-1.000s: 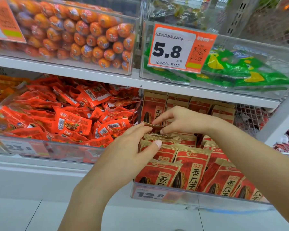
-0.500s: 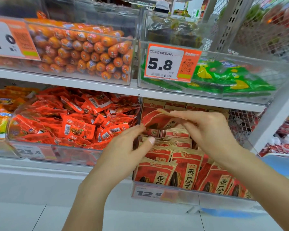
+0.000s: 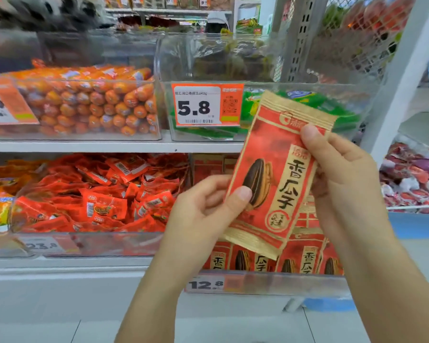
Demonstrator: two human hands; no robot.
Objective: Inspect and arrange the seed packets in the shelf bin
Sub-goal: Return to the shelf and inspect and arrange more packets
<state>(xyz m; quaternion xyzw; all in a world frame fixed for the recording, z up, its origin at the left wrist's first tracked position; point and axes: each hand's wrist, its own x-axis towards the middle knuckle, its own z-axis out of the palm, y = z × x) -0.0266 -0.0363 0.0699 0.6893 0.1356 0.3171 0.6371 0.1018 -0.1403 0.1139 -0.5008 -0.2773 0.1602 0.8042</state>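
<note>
Lifting seed packet [image 3: 275,174] from bin [image 3: 270,280]

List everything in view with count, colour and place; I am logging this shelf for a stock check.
Held seed packet: one, red and gold, raised in front of the shelves, tilted.
Seed packets in bin: several, red and gold, lower shelf, behind the 12.8 tag.
12.8 tag: one, blurred, on that bin's front.
5.8 tag: one, orange and white, upper bin front.
Green packets: several, upper bin, behind that tag.
Sausages: many, orange, upper left bin.
Red snack packets: many, lower left bin.
Left hand: pinches the packet's left edge.
Right hand: grips the packet's right edge.
</note>
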